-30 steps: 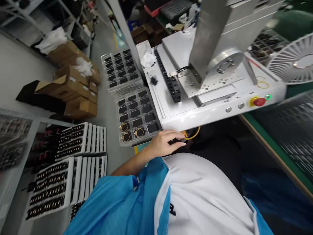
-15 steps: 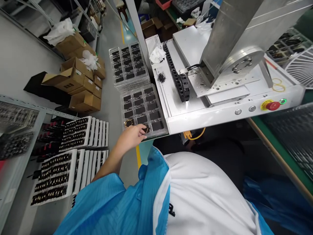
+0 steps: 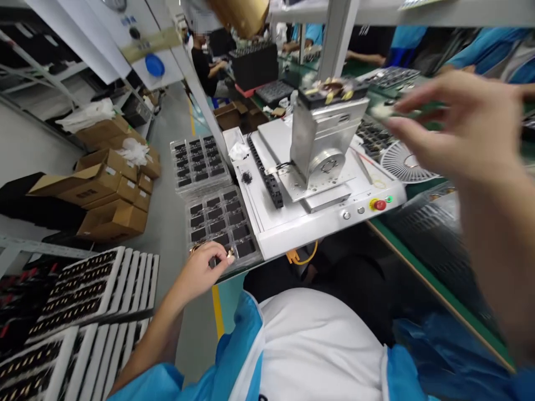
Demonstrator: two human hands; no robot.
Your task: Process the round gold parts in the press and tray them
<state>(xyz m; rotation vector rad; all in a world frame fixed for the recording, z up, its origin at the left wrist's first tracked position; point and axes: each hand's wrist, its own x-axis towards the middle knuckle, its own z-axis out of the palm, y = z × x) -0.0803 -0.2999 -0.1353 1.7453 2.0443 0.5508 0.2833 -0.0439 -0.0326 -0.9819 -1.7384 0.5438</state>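
Over the near edge of the clear, rectangular plastic tray (image 3: 256, 258), your nearer left hand (image 3: 204, 268) pinches 1 small gold-coloured piece (image 3: 230, 254), long axis unclear. Your right hand (image 3: 463, 125) hangs well rightward, too blurred to tell its grip.

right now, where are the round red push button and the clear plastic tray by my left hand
Round red push button (image 3: 379, 205): head view, on its cap.
Clear plastic tray (image 3: 249, 260): head view, on its front rim, towards the right corner.

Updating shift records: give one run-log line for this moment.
Left hand: at tray, gold part at fingertips | Right hand: raised, blurred, pale item at fingertips | Machine: between hands
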